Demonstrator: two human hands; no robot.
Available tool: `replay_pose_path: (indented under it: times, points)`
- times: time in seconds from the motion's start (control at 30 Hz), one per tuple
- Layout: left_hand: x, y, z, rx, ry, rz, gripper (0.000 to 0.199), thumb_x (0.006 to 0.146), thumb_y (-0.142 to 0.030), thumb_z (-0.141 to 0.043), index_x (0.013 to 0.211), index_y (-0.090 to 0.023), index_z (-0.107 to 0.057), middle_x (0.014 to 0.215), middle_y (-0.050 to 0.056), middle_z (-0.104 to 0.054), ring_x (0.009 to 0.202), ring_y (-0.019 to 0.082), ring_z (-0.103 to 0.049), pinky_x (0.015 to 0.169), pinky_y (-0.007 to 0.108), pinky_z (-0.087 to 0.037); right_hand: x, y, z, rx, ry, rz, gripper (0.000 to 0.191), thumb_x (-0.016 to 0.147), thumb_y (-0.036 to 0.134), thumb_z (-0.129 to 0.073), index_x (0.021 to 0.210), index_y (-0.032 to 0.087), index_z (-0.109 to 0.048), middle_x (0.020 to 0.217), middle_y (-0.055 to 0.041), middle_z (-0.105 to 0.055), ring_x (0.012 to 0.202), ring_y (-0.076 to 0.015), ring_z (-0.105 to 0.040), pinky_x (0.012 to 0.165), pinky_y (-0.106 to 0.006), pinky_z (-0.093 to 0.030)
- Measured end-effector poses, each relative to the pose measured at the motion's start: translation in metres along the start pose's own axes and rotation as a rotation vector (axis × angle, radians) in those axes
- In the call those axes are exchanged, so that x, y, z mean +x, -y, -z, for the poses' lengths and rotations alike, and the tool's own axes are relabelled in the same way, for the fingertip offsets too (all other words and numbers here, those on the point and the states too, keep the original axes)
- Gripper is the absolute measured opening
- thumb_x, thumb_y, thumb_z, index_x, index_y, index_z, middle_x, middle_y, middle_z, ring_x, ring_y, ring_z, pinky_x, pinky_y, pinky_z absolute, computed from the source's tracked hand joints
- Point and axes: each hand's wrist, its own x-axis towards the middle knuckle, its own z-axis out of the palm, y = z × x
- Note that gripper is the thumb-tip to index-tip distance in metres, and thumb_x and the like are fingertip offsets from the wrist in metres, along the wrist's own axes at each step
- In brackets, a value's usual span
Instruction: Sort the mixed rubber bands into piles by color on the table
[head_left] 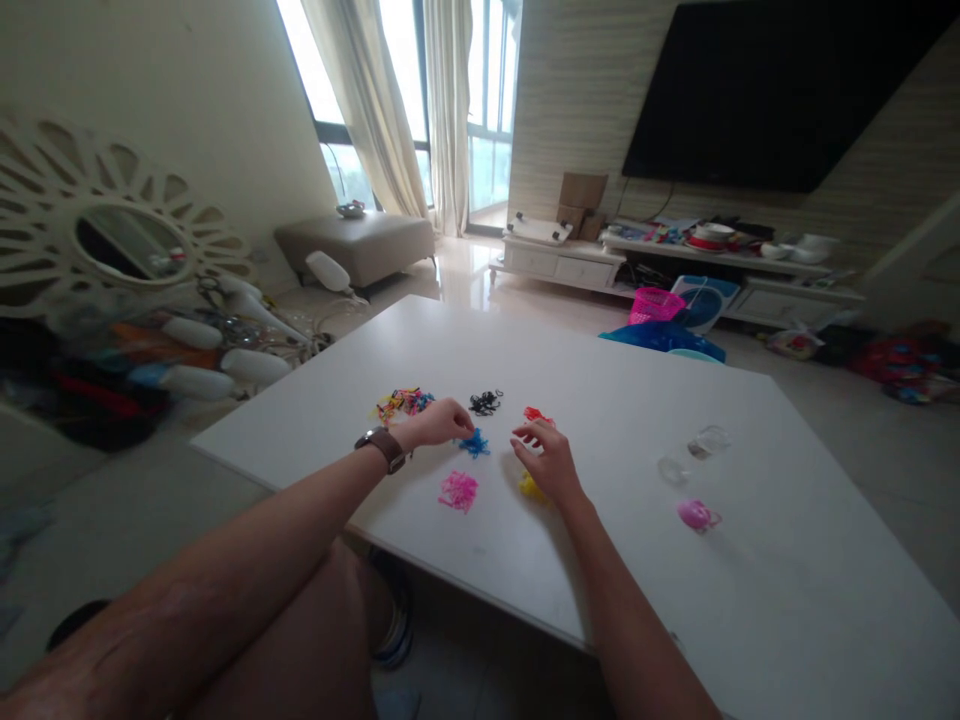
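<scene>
My left hand (441, 422), with a watch on its wrist, is closed in a pinch at the edge of a pile of small blue rubber bands (475, 444). What its fingertips hold is too small to make out. Behind it lies a mixed-colour pile of rubber bands (405, 402), partly covered by the hand. My right hand (549, 460) hovers with fingers apart and nothing in them, between red rubber bands (537, 414) and yellow rubber bands (531, 486), partly hiding both. Black rubber bands (486, 402) lie beyond the blue ones, and pink rubber bands (457, 492) lie nearer me.
On the right of the white table (622, 400) are a clear jar (709, 442), a round clear lid (673, 468) and a small pink object (697, 515). Past the far edge stand a pink basket (654, 304) and a low TV cabinet (559, 264).
</scene>
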Motion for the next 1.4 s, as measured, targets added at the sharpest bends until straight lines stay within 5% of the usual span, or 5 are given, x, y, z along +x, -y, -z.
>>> replay_pose_path:
  times: [0.17, 0.33, 0.53, 0.9, 1.4]
  points:
    - [-0.008, -0.015, -0.005, -0.261, -0.012, 0.059, 0.037, 0.076, -0.045, -0.066, 0.089, -0.01, -0.073, 0.069, 0.005, -0.068, 0.058, 0.012, -0.053, 0.054, 0.023, -0.038, -0.003, -0.001, -0.002, -0.058, -0.04, 0.056, 0.009, 0.088, 0.021, -0.058, 0.09, 0.02, -0.066, 0.084, -0.004, -0.064, 0.079, -0.0175, -0.059, 0.074, -0.032, -0.049]
    - [-0.018, -0.041, -0.02, -0.923, 0.221, 0.136, 0.041, 0.086, -0.048, -0.059, 0.105, -0.012, -0.064, 0.087, 0.012, -0.072, 0.073, 0.017, -0.066, 0.07, 0.027, -0.049, -0.007, 0.01, 0.001, -0.175, -0.016, 0.174, 0.011, 0.089, 0.02, -0.057, 0.093, 0.021, -0.067, 0.089, -0.0062, -0.065, 0.091, -0.0223, -0.06, 0.085, -0.038, -0.048]
    - [-0.02, -0.055, -0.036, -1.205, 0.383, 0.205, 0.03, 0.093, -0.039, -0.055, 0.098, -0.011, -0.062, 0.087, 0.012, -0.07, 0.077, 0.015, -0.067, 0.08, 0.027, -0.052, -0.016, 0.032, 0.007, -0.208, 0.098, 0.178, 0.02, 0.091, 0.023, -0.06, 0.109, 0.024, -0.068, 0.093, -0.0063, -0.063, 0.09, -0.0211, -0.059, 0.082, -0.037, -0.05]
    - [-0.037, -0.096, -0.058, -1.114, 0.552, 0.081, 0.021, 0.073, -0.026, -0.072, 0.088, -0.012, -0.064, 0.089, 0.008, -0.067, 0.081, 0.015, -0.066, 0.084, 0.029, -0.052, -0.035, 0.063, 0.057, -0.475, 0.329, 0.197, 0.01, 0.084, 0.012, -0.065, 0.084, 0.022, -0.067, 0.092, -0.0037, -0.064, 0.09, -0.0188, -0.058, 0.075, -0.03, -0.047]
    - [-0.059, -0.126, -0.093, -0.195, -0.019, -0.465, 0.009, 0.073, -0.02, -0.067, 0.081, -0.017, -0.07, 0.072, 0.003, -0.068, 0.064, 0.015, -0.061, 0.059, 0.024, -0.045, -0.066, 0.085, 0.103, -0.525, 0.208, -0.019, 0.008, 0.082, 0.012, -0.063, 0.082, 0.021, -0.062, 0.085, -0.0023, -0.062, 0.084, -0.0177, -0.058, 0.074, -0.029, -0.045]
